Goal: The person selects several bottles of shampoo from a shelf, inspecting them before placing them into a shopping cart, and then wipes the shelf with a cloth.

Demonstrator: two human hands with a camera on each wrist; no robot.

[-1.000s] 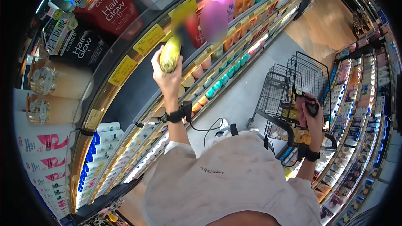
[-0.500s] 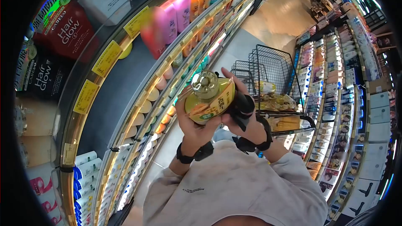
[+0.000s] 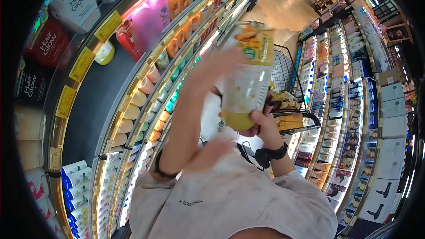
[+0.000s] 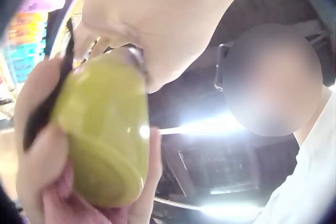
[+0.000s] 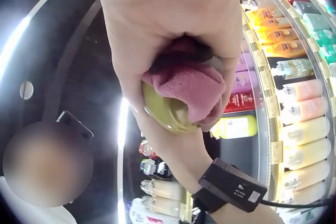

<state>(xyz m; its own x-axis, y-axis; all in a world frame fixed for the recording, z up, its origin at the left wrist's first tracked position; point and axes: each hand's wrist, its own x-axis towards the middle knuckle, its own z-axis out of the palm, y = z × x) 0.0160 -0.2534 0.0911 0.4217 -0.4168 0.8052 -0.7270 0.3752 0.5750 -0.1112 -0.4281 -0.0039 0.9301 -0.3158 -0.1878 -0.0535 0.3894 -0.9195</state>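
A yellow-green toiletry bottle is raised in front of the chest, its printed back label and barcode facing the head camera. My right hand grips it near the rounded base, thumb on the side. Bunched in that palm are a pink, soft, dotted thing and a black part. My left hand is blurred beside the bottle, fingers stretched along its left side and thumb spread away from it. In the left wrist view, the bottle base is close to the camera; the left fingertips are partly hidden.
A black wire shopping cart with yellow goods stands beyond the right hand. On the left shelf, a yellow-green bottle sits near pink bottles. Right-hand shelves hold rows of boxes. A cable trails from the left wrist.
The left hand brought the bottle from the shelf to the chest. The right hand left the cart handle and took hold of it. The bottle has turned; the left hand has spread. The view swung right.
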